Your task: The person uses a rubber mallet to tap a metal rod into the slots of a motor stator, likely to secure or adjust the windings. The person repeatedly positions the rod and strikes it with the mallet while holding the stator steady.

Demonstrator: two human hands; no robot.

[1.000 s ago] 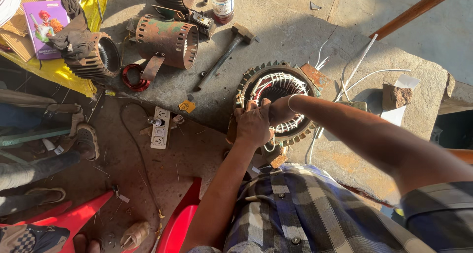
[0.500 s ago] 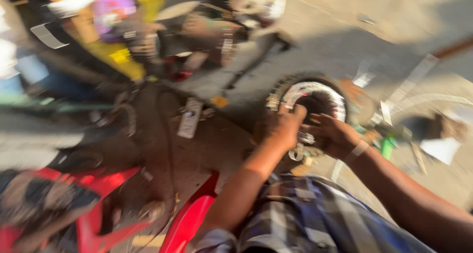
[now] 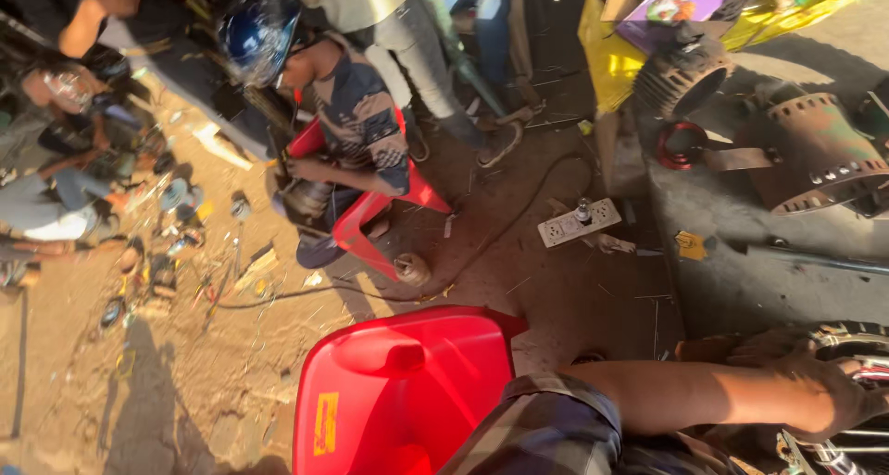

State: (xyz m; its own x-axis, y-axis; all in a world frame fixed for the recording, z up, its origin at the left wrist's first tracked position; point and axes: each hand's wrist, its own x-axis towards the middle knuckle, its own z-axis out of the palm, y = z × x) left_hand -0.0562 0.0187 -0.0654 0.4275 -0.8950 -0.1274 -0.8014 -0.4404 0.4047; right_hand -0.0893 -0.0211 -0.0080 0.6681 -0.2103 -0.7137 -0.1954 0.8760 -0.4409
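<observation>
My left hand [image 3: 815, 390] reaches right from my plaid sleeve [image 3: 542, 419], its fingers curled over the toothed rim of a round motor stator [image 3: 857, 341] at the lower right edge. Only a slice of the stator and its windings shows. My right hand is out of the picture. A red plastic chair [image 3: 407, 392] stands just left of my arm.
Another person in a blue helmet [image 3: 255, 35] sits on a second red chair [image 3: 389, 206] holding a dark part. A white power strip [image 3: 579, 223] and black cable [image 3: 500, 243] lie on the dirt floor. A rusty motor housing [image 3: 815, 156], a finned casing [image 3: 685, 81] and a red ring [image 3: 681, 146] sit at right.
The view has swung left, away from the stator toward the floor and the other people. My right hand has left the view; my left hand stays on the stator.
</observation>
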